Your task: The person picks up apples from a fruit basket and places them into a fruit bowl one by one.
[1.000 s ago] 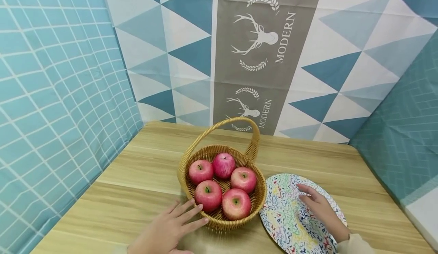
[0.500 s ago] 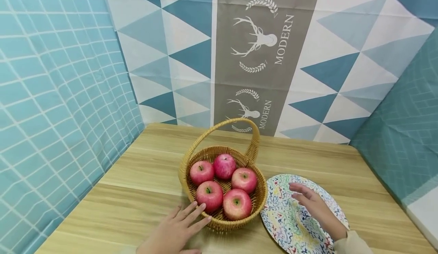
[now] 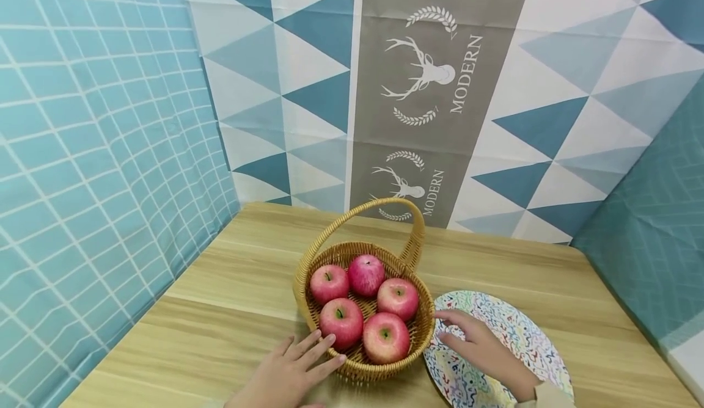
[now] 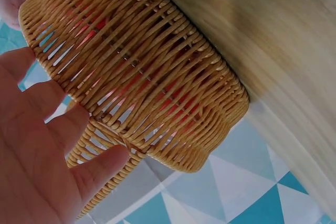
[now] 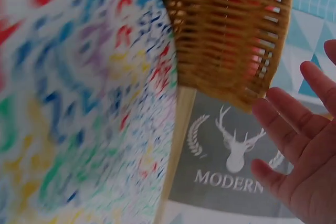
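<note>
A woven wicker basket [image 3: 308, 270] with an arched handle stands mid-table and holds several red apples [image 3: 341, 322]. My left hand [image 3: 297, 368] lies open with straight fingers against the basket's near-left wall [image 4: 152, 77]. My right hand [image 3: 475, 350] hovers open over the left part of a round plate [image 3: 528, 341] with a colourful squiggle pattern, its fingertips close to the basket's right side [image 5: 231, 30]. Neither hand holds anything.
The wooden table [image 3: 231, 286] is boxed in by patterned cloth walls: a blue grid at the left [image 3: 99, 151], triangles and a grey deer banner at the back [image 3: 423, 90], teal at the right [image 3: 654, 225].
My right hand has slid left across the plate toward the basket. The left hand has stayed against the basket. The view has shifted slightly.
</note>
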Motion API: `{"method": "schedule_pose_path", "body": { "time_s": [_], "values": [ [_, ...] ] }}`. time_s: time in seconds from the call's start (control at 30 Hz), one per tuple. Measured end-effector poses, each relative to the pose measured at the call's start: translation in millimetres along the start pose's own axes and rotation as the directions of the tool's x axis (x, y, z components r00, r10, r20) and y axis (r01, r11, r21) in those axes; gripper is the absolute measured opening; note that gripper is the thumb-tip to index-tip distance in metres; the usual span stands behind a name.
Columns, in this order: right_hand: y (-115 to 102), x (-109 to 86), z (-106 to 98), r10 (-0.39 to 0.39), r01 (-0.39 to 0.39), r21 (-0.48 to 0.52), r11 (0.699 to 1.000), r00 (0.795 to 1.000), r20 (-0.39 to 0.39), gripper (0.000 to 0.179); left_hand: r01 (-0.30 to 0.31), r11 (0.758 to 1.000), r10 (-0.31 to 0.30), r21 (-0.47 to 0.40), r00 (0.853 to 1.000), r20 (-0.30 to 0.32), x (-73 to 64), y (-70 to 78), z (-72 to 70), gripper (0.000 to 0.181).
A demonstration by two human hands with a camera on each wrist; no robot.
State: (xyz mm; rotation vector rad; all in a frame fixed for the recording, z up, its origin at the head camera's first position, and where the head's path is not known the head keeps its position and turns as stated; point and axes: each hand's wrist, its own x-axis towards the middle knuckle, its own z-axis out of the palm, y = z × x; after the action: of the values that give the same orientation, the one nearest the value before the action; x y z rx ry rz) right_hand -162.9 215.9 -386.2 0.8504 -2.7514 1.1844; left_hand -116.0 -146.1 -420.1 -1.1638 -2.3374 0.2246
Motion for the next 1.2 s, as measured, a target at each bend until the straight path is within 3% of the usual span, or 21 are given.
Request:
{"method": "schedule_pose_path", "body": {
  "time_s": [0.27,0.47,0.63,0.93,1.2],
  "values": [
    [-21,26.2,5,-0.066,0.031,-0.238,0.971,0.988,-0.141,0.034,-0.008,0.993,0.018,-0.119,0.997,0.077,12.3,-1.3,-5.9,0.066],
    [-22,34.8,5,0.028,-0.039,-0.125,0.991,0.995,-0.091,0.043,-0.028,0.993,0.04,-0.115,0.994,0.103,16.1,3.4,-6.4,0.061],
    [-19,43.0,9,-0.043,0.037,-0.1,0.994,0.998,-0.056,0.049,-0.014,0.994,0.026,-0.112,0.994,0.108,12.9,4.7,-5.9,0.059],
    [-19,56.9,22,-0.089,0.09,-0.078,0.993,0.996,0.006,0.053,0.007,0.996,0.001,-0.085,0.994,0.105,6.5,4.8,-8.8,0.061],
    [-23,64.9,34,-0.148,0.15,-0.096,0.984,0.989,0.024,0.051,0.036,0.992,-0.022,-0.124,0.993,0.112,2.0,1.5,-11.7,0.063]
  ]
}}
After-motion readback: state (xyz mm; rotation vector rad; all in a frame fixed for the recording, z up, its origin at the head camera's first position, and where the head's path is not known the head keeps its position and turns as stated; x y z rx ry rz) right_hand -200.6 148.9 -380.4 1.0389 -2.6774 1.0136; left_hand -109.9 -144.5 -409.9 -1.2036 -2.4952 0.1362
